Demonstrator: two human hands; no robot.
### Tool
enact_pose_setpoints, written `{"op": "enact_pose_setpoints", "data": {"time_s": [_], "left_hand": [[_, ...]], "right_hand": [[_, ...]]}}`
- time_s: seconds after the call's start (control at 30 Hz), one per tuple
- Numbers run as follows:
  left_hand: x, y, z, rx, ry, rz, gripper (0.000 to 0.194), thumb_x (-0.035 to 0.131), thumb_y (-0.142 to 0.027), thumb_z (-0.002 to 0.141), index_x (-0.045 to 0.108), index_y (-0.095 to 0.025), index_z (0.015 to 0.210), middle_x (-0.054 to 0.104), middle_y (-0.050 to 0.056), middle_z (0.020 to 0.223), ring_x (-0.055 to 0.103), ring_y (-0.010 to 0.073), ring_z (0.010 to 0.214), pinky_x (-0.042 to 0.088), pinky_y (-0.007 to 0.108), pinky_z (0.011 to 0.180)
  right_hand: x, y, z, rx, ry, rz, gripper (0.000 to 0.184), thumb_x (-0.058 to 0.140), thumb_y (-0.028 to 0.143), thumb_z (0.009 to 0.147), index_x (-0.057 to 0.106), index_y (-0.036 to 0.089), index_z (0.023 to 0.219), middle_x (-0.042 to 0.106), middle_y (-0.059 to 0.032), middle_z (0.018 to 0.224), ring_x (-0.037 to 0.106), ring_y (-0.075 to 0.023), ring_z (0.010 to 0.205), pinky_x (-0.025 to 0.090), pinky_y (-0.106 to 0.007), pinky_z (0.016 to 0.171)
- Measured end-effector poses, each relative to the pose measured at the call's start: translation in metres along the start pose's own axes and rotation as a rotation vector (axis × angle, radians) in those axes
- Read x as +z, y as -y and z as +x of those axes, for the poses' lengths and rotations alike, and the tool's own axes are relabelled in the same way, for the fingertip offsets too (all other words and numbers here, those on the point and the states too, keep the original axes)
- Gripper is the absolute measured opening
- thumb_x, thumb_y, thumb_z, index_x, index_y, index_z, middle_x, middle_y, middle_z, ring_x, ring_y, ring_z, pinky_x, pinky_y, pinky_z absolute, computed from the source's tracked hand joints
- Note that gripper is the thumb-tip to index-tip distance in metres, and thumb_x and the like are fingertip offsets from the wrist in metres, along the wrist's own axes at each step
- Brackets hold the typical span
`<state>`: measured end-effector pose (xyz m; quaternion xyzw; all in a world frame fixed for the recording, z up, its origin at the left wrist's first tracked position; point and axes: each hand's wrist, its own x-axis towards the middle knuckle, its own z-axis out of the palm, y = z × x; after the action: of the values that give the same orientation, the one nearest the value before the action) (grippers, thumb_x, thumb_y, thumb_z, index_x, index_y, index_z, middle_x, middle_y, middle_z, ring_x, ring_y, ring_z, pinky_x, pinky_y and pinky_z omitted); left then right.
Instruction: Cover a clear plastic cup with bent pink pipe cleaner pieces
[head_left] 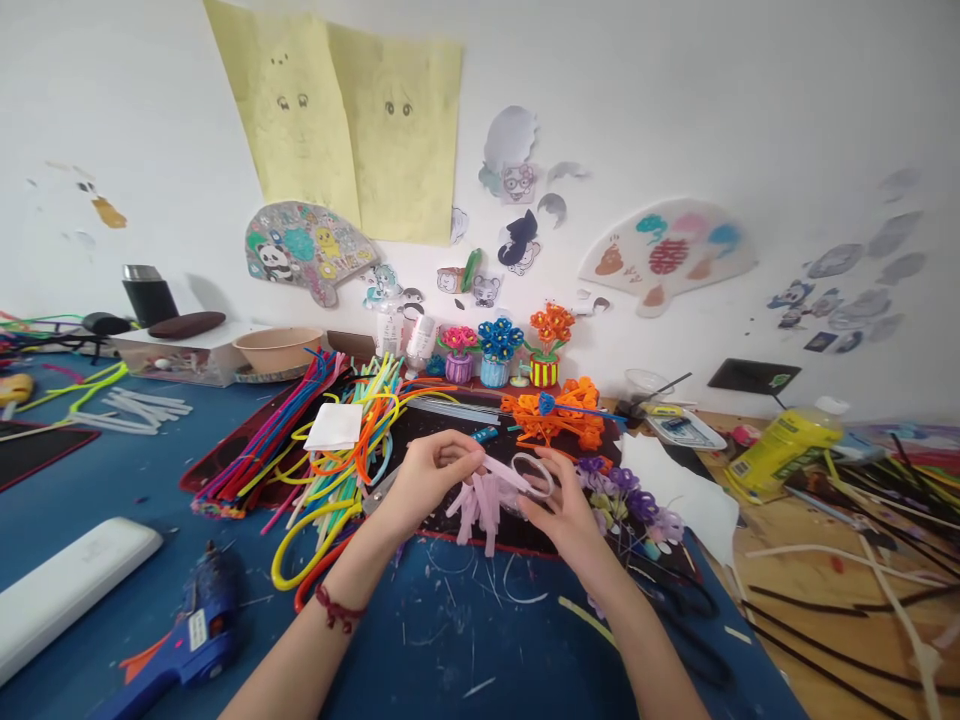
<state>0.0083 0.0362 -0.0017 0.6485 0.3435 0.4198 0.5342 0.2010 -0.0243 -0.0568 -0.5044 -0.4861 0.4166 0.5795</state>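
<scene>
Between my two hands is a pale pink strip [504, 472], with a whitish loop [534, 470] at its right end; I cannot tell whether they are one piece. My left hand [442, 470] is closed, pinching the strip's left end between thumb and fingers. The fingers of my right hand [559, 500] curl around the loop. Just below, a bunch of short pale pink strips [480, 515] lies on the dark mat. Purple fuzzy flowers [619, 490] are right of my right hand, and orange fuzzy flowers [559, 415] lie behind it.
Colourful pipe cleaners [285, 430] pile up at left, topped by a white square [334, 427]. A blue glue gun [196, 625] lies front left beside a white case [82, 590]. Potted craft flowers [501, 350] line the wall. A yellow bottle [787, 445] stands at right.
</scene>
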Motion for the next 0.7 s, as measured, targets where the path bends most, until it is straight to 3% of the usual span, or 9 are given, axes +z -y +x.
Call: {"op": "enact_pose_setpoints", "data": {"time_s": [0.23, 0.33, 0.43, 0.57, 0.7], "left_hand": [[0.001, -0.005, -0.003, 0.000, 0.014, -0.044, 0.023, 0.071, -0.034, 0.076, 0.065, -0.012, 0.079, 0.065, 0.002, 0.066, 0.056, 0.0087, 0.057, 0.044, 0.019, 0.056], [0.002, -0.007, -0.004, 0.034, 0.020, -0.029, 0.022, 0.071, -0.034, 0.076, 0.066, -0.013, 0.079, 0.064, 0.001, 0.068, 0.057, 0.0095, 0.060, 0.046, 0.019, 0.056], [0.003, -0.009, -0.005, 0.058, 0.045, -0.006, 0.021, 0.070, -0.033, 0.078, 0.066, -0.013, 0.080, 0.063, 0.001, 0.068, 0.057, 0.0097, 0.061, 0.046, 0.019, 0.057], [0.004, -0.010, -0.006, 0.073, 0.071, 0.029, 0.020, 0.069, -0.033, 0.078, 0.066, -0.013, 0.079, 0.064, 0.002, 0.068, 0.057, 0.0100, 0.060, 0.047, 0.020, 0.056], [0.005, -0.008, -0.005, 0.069, 0.059, 0.079, 0.021, 0.067, -0.035, 0.080, 0.066, -0.014, 0.082, 0.064, 0.002, 0.068, 0.058, 0.0111, 0.060, 0.047, 0.020, 0.056]], "right_hand": [[-0.003, 0.002, 0.001, -0.223, -0.026, -0.379, 0.053, 0.063, 0.026, 0.077, 0.047, 0.028, 0.128, 0.049, -0.0060, 0.136, 0.041, -0.0259, 0.129, 0.026, -0.046, 0.110], [-0.004, 0.011, 0.000, -0.287, -0.143, -0.397, 0.052, 0.066, 0.030, 0.077, 0.051, 0.027, 0.126, 0.051, -0.0073, 0.132, 0.045, -0.0268, 0.124, 0.032, -0.045, 0.106], [-0.003, 0.024, -0.003, -0.280, -0.243, -0.313, 0.030, 0.063, 0.038, 0.081, 0.064, 0.024, 0.107, 0.063, -0.0087, 0.113, 0.057, -0.0265, 0.105, 0.044, -0.040, 0.091], [0.000, 0.036, -0.010, -0.071, -0.053, -0.185, 0.029, 0.063, 0.047, 0.080, 0.070, 0.020, 0.081, 0.067, -0.0051, 0.072, 0.061, -0.0198, 0.065, 0.049, -0.031, 0.061], [0.003, 0.037, -0.013, 0.017, 0.082, -0.126, 0.030, 0.068, 0.047, 0.077, 0.070, 0.017, 0.079, 0.064, -0.0030, 0.061, 0.056, -0.0158, 0.050, 0.045, -0.028, 0.049]]}}
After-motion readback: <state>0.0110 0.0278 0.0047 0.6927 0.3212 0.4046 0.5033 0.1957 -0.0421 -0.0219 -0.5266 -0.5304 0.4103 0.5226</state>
